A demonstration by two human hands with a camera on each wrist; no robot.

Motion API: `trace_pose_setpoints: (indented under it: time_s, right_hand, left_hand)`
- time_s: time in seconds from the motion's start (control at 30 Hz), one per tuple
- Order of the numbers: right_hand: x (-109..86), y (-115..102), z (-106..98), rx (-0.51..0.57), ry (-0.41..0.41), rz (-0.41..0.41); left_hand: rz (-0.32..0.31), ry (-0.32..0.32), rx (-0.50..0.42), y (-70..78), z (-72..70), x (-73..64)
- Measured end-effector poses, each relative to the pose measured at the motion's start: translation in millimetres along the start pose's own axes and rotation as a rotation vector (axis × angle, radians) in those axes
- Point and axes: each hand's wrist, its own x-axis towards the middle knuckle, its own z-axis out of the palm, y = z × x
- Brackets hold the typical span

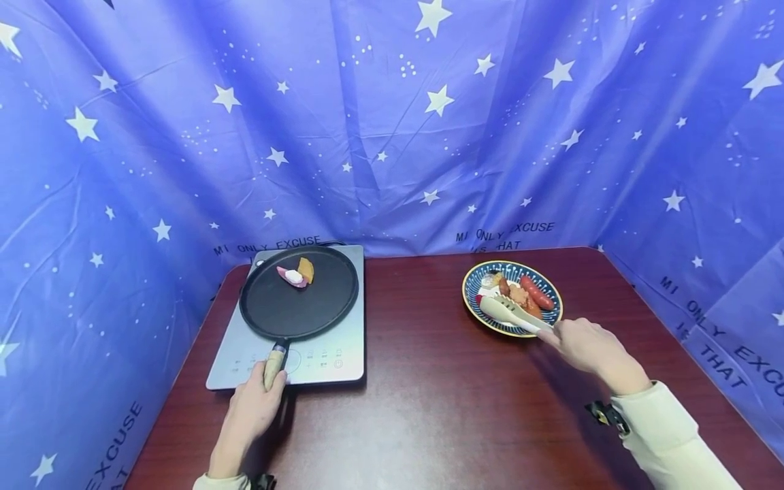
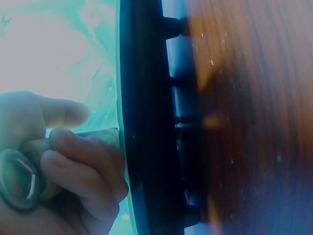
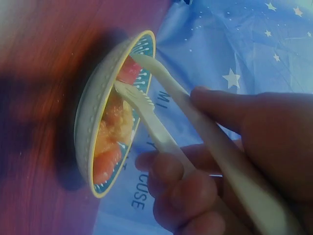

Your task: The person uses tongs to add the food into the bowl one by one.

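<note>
My left hand grips the pale wooden handle of a flat black pan. Its fingers curl round the handle in the left wrist view, where a ring hangs near the palm. Inside the pan lie a pink and white food piece and an orange-yellow one. My right hand holds cream tongs over a patterned plate. In the right wrist view the tong tips stand apart beside a red-pink piece. Red sausages and brownish food pieces share the plate.
A silver induction cooktop lies under the pan on the left of the dark red table. A blue starry curtain hangs behind and along both sides. The plate stands at the table's far right.
</note>
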Motion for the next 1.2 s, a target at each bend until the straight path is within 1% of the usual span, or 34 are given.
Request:
trace_pose_setpoints:
  time_s: [0.2,0.43,0.73,0.87,0.97,1.2]
  right_hand:
    - [8.5,-1.3,1.5,-0.04,0.02,-0.02]
    - [10.2,1.0,-2.5,-0.081,0.064,-0.044]
    - [15.4,9.8,0.7,-0.105,0.083,-0.123]
    - [15.7,10.9,2.3,-0.1,0.124,-0.172]
    - [16.9,13.3,2.8,-0.084,0.141,-0.191]
    - [21.1,23.7,7.6,-0.001,0.112,-0.182]
  left_hand:
    - [-0.003,0.005,0.006,0.7,0.2,0.7]
    - [-0.001,0.008,0.012,1.2,0.8,1.0]
    - [-0.004,0.0,0.019,0.5,0.3,1.7]
    - [-0.004,0.005,0.018,1.4,-0.2,1.2]
    - [-0.006,0.01,0.016,2.5,-0.9,0.5]
    - [-0.009,-0.001,0.018,4.4,-1.9,-0.3]
